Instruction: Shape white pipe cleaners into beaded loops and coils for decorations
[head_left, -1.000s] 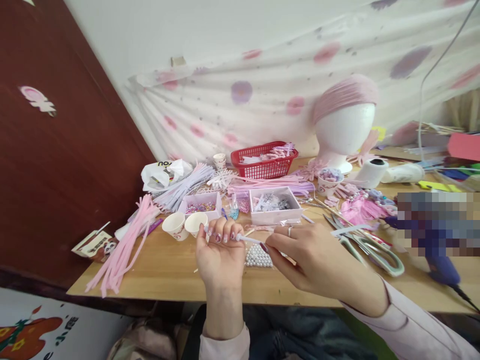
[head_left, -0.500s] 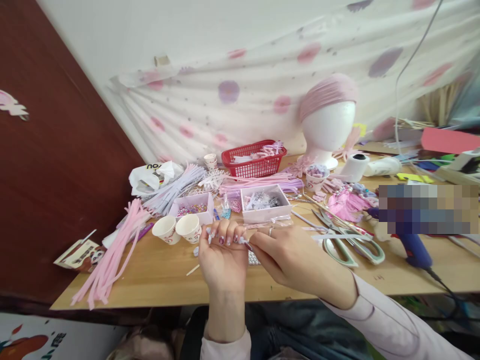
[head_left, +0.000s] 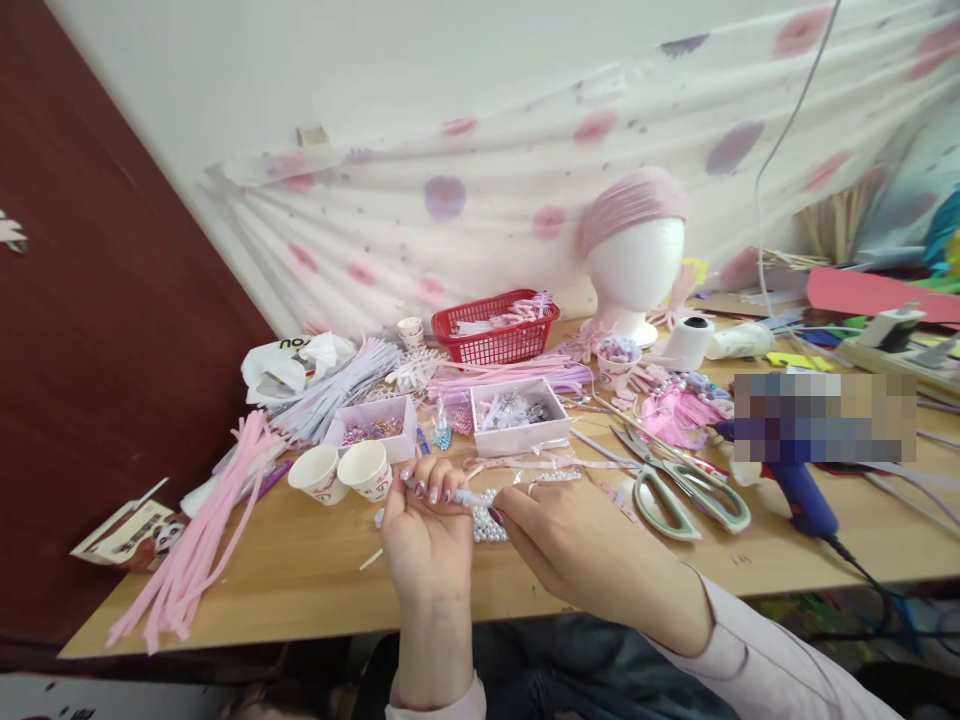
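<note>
A: Hands, please?
B: Left hand [head_left: 427,540] is palm up, fingers curled over a pale strip [head_left: 466,498], clamping it near the thumb. Right hand [head_left: 562,525], back upward, pinches the same strip at its fingertips; the exact contact is partly hidden.

A: Strip position?
B: Held above the near part of the wooden table [head_left: 300,590], spanning the short gap between the hands. Pearl beads [head_left: 491,532] lie on the tabletop just beyond that gap.

A: Left side?
B: Two paper cups [head_left: 315,474], side by side, near the left hand. Farther left, a bundle of pink strips [head_left: 199,550] reaches toward the table's front edge.

A: Beyond the hands?
B: Two open boxes: one with small coloured beads [head_left: 371,430], one with clear and pale pieces [head_left: 517,410]. Red basket [head_left: 491,347] behind them.

A: Right side?
B: Green-handled scissors [head_left: 664,505] near the right hand; a blue glue gun [head_left: 804,505] farther right, its upper part pixelated.
</note>
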